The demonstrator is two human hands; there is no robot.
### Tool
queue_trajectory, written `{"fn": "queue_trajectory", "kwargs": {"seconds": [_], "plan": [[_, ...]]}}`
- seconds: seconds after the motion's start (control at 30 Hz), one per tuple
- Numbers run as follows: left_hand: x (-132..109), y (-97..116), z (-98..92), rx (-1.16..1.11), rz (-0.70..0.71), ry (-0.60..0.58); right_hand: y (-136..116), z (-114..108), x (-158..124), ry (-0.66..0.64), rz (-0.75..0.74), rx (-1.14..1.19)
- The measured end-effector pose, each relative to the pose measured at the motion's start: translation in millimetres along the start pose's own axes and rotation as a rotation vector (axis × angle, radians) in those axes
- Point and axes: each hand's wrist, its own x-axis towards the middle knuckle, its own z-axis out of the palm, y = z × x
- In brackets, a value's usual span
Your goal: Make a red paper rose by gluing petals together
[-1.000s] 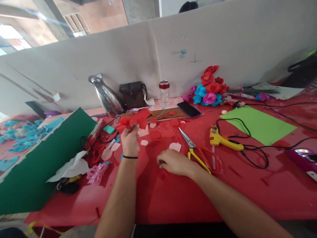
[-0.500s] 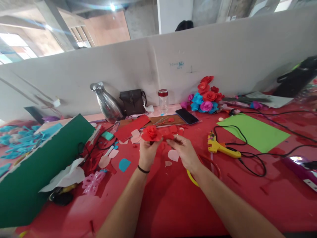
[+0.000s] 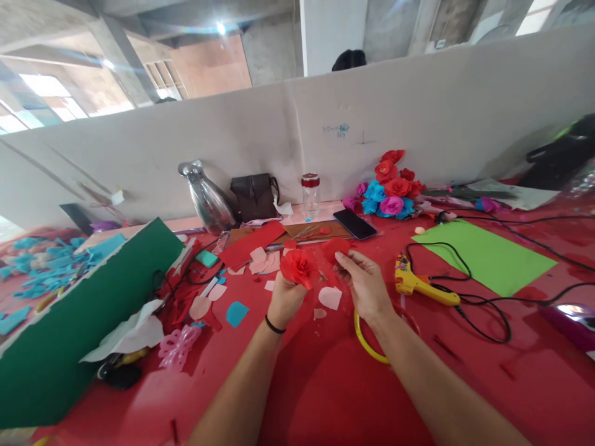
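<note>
A red paper flower (image 3: 297, 266) is held upright in my left hand (image 3: 286, 302), its fingers closed beneath the petals. To the right of it, my right hand (image 3: 365, 285) pinches a red paper petal (image 3: 335, 248) between thumb and fingers. The petal and the flower are apart. Under and around my hands lie pink paper pieces (image 3: 330, 298) and a blue paper piece (image 3: 237, 314) on the red table (image 3: 320, 396). A yellow ring (image 3: 365, 344) lies partly under my right forearm.
A yellow glue gun (image 3: 421, 286) with a black cable lies right, beside green paper (image 3: 488, 254). Behind are a phone (image 3: 354, 224), a glass jar (image 3: 311, 197), a steel jug (image 3: 207, 198) and paper flowers (image 3: 393, 189). A green board (image 3: 88, 322) stands left.
My right hand has moved right with the petal, away from the flower, which now faces more toward the camera. The whole view has shifted slightly.
</note>
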Motion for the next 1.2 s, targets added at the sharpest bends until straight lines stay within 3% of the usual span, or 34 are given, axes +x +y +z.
{"fn": "queue_trajectory", "kwargs": {"seconds": [0.43,0.63,0.83,1.07,1.2], "plan": [[8,-2,5.2,-0.098,-0.186,0.089,-3,5,-2,0.017,-0.017,0.057],[8,-6,8.3,-0.139,-0.206,0.065,0,5,-9,-0.156,-0.14,-0.199],[2,-11,16.6,-0.149,-0.181,0.095,4,3,-16,-0.216,-0.566,-0.592],[-9,-10,30.1,-0.124,-0.147,0.06,7,-3,-19,0.031,-0.996,-0.864],[-14,-9,32.6,-0.209,-0.128,0.001,3,-6,-20,0.048,-1.108,-0.931]]}}
